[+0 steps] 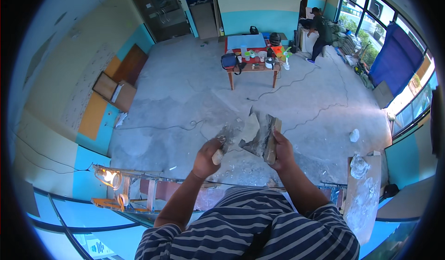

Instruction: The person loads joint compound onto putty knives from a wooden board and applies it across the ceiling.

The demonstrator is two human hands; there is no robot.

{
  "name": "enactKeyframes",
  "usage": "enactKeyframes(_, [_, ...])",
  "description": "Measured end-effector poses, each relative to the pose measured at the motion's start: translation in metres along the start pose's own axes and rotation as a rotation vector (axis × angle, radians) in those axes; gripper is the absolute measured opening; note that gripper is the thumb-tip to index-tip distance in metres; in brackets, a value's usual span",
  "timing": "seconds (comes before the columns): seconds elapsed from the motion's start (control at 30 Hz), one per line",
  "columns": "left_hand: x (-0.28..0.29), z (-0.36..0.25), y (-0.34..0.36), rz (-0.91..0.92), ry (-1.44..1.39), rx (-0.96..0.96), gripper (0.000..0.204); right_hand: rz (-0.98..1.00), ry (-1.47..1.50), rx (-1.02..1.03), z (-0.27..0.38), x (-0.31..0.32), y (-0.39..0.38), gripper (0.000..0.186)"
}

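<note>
In front of my chest, my left hand (207, 158) is closed round the pale handle of a plaster-smeared scraper (227, 136). My right hand (282, 152) grips a wider plaster-smeared blade (262, 135) by its thick, wood-coloured back edge. A lump of pale plaster (251, 128) clings to the wide blade's inner side. The two tools face each other at close range; whether their edges touch I cannot tell.
Below me lies a ladder or plank frame (153, 193) with a lit lamp (110, 176). A plaster-marked board (364, 195) stands at right. Cables (320, 109) cross the concrete floor. Farther off are a cluttered table (252, 67) and another person (320, 33) bending by the windows.
</note>
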State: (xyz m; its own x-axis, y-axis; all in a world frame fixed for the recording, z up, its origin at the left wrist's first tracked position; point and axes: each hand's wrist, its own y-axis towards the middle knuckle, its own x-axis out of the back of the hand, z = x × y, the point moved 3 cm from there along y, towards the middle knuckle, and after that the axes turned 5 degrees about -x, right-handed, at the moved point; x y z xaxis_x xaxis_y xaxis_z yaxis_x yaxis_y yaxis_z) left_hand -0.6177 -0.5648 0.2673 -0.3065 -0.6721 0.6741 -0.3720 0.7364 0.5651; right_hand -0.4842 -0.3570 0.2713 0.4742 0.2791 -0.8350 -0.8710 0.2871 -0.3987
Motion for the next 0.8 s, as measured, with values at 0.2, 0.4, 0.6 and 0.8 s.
enactKeyframes(0.2, [0.033,0.067,-0.002,-0.356,-0.563,0.605,0.029,0.023,-0.005,-0.124,-0.015,0.007,0.018,0.039])
enactKeyframes(0.4, [0.014,0.111,-0.001,-0.112,-1.502,0.956,0.048,0.04,-0.049,-0.374,-0.077,0.016,0.034,0.04])
enactKeyframes(0.6, [-0.003,0.105,-0.018,0.23,-1.344,0.978,0.047,-0.038,-0.098,-0.275,-0.07,0.003,0.027,0.041])
enactKeyframes(0.8, [-0.003,0.145,-0.046,-0.181,-1.463,1.047,0.034,0.02,0.034,-0.114,-0.024,0.013,0.021,0.039])
